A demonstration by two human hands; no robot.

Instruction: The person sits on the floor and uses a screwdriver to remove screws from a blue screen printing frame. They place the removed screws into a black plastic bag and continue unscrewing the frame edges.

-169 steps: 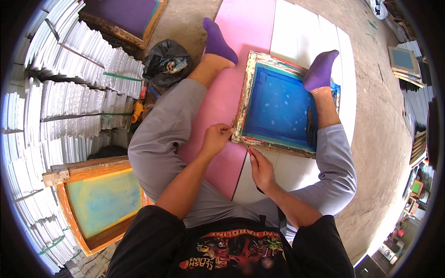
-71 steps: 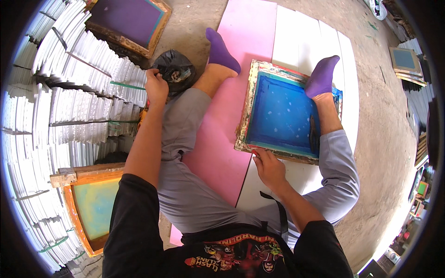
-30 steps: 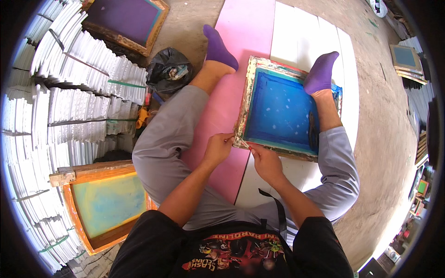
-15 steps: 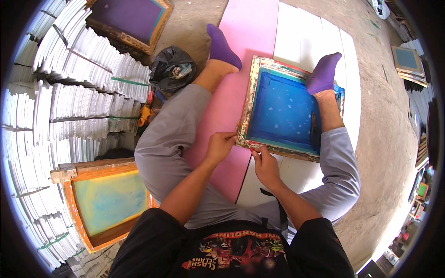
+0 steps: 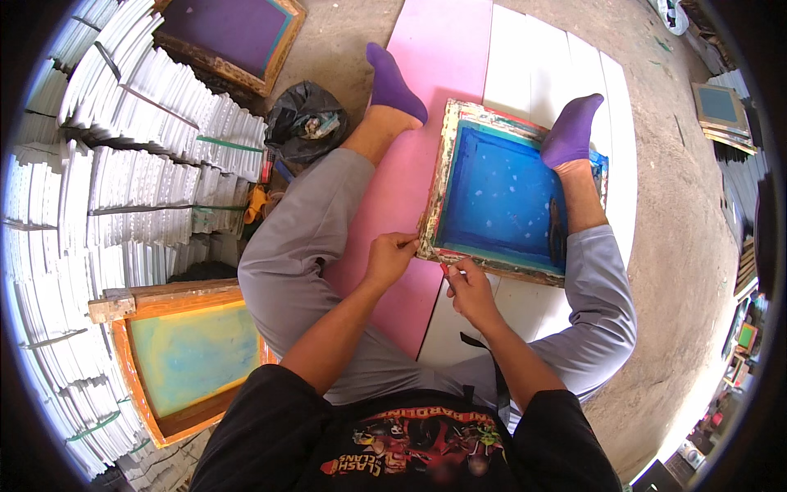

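Note:
A screen-printing frame (image 5: 438, 176) with blue mesh (image 5: 496, 193) lies flat in front of me, its wooden border chipped and paint-stained. My left hand (image 5: 390, 259) is closed at the near left corner, fingertips pinched against the wood; whatever is between them is too small to make out. Held in my closed right hand (image 5: 470, 293) is a thin tool with a red handle (image 5: 445, 268), which looks like a small screwdriver. Its tip points at the near edge of the frame, close to that corner. Dark-handled pliers (image 5: 556, 232) rest on the mesh's right side.
My purple-socked right foot (image 5: 571, 131) rests on the frame's far right corner. Under it are pink (image 5: 402, 197) and white boards (image 5: 541, 66). Tied paper stacks (image 5: 139, 180), a black plastic bag (image 5: 287, 123) and an orange-edged screen (image 5: 193, 353) stand left.
My right hand has shifted slightly, drawing the red-handled tool a little back toward me from the frame's corner. My left hand stays at the corner.

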